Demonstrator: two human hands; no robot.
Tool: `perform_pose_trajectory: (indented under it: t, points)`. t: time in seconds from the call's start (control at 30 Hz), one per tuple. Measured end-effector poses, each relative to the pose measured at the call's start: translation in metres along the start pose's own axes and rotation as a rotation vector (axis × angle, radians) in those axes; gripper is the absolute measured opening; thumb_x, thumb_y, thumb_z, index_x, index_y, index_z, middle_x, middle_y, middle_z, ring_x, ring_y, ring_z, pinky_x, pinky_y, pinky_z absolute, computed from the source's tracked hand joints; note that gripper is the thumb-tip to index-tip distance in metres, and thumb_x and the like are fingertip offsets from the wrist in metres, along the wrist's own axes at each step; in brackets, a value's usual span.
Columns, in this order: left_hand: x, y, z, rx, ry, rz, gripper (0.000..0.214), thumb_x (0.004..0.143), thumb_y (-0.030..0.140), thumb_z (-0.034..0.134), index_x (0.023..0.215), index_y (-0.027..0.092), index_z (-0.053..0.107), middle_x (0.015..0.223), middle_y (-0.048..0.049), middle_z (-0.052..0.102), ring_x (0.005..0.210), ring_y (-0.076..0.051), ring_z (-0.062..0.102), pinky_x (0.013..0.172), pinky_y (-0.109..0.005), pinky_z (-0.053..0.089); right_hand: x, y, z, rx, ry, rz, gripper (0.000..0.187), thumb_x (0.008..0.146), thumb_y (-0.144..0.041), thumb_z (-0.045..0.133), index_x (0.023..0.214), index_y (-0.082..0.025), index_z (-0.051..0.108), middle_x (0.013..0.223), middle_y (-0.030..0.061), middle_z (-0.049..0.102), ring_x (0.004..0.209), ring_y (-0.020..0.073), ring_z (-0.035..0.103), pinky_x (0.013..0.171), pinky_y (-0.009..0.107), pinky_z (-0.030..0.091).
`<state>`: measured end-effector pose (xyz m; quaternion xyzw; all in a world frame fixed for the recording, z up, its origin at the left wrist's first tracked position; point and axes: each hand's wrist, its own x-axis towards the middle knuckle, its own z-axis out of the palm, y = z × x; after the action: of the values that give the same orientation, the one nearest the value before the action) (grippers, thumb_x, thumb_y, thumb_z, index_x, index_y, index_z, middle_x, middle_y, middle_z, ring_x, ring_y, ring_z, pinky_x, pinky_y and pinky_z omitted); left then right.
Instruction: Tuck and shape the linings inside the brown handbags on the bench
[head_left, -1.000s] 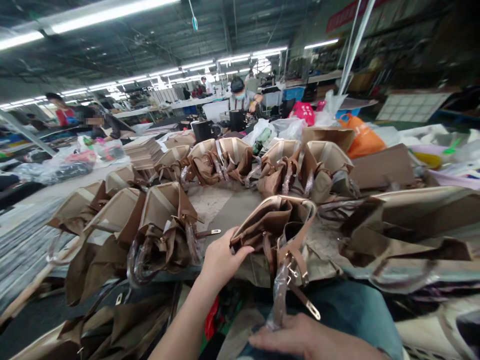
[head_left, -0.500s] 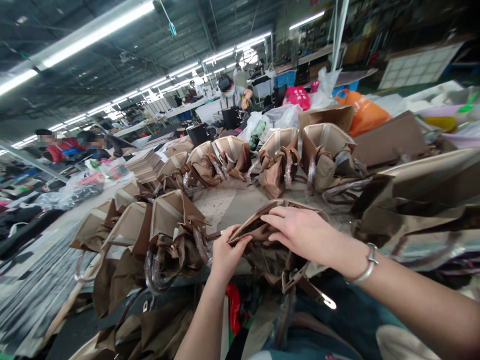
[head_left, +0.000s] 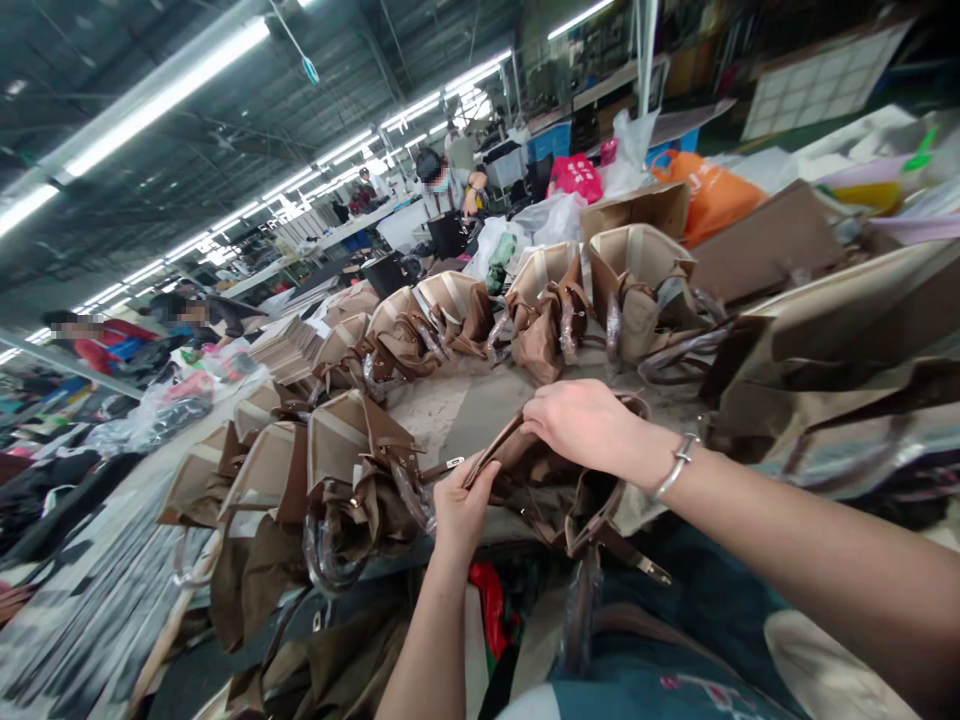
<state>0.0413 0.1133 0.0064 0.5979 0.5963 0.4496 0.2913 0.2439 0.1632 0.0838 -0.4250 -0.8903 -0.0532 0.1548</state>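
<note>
A brown handbag (head_left: 540, 495) lies in front of me at the bench edge, its opening turned up toward me. My left hand (head_left: 461, 500) pinches the left end of its upper rim, thumb on the near side. Farther along the same rim, my right hand (head_left: 574, 425) is closed with its fingertips curled over the edge. A metal bangle circles my right wrist. From the bag's near side a strap with a metal tip (head_left: 649, 568) hangs down, beside a plastic-wrapped handle (head_left: 581, 615). The bag's inside is mostly hidden by my right hand.
Several unfinished-looking brown bags (head_left: 349, 450) with beige insides stand in an arc around the work spot. At right lies a larger brown bag (head_left: 847, 310). An orange plastic bag (head_left: 712, 190) sits behind. A co-worker (head_left: 446, 190) is at another bench farther back.
My right hand has gone from lying with fingers extended over the bag's opening to closing on its rim. My left hand keeps its hold. The view has shifted slightly.
</note>
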Motion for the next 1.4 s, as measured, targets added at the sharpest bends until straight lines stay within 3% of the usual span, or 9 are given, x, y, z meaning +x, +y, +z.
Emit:
perform_pose_trajectory:
  t: [0.33,0.6,1.4]
  points:
    - [0.000,0.003,0.004,-0.038,0.004,0.031,0.027,0.079,0.035,0.060,0.096,0.018,0.071,0.089,-0.0019,0.072,0.084,-0.017,0.065,0.076,-0.025,0.050,0.005,0.003,0.003,0.014,-0.010,0.077,0.025,0.088,-0.031,0.049,0.075,-0.018,0.065,0.076,0.0059,0.067,0.072,0.0202,0.061,0.059,0.027,0.038]
    - [0.003,0.001,0.006,-0.043,0.038,0.006,0.030,0.078,0.038,0.060,0.093,0.015,0.070,0.088,-0.0043,0.071,0.085,-0.020,0.064,0.079,-0.029,0.050,0.009,0.006,0.010,0.045,-0.009,0.103,0.024,0.086,-0.031,0.050,0.074,-0.018,0.066,0.076,0.0067,0.068,0.072,0.0202,0.062,0.060,0.026,0.040]
    - [0.013,0.009,0.008,-0.026,0.042,-0.002,0.027,0.078,0.037,0.060,0.090,0.015,0.069,0.086,-0.0029,0.071,0.084,-0.018,0.064,0.078,-0.026,0.050,0.010,0.011,0.011,0.060,0.046,0.129,0.026,0.086,-0.031,0.050,0.071,-0.017,0.066,0.074,0.0077,0.068,0.071,0.0217,0.064,0.059,0.026,0.042]
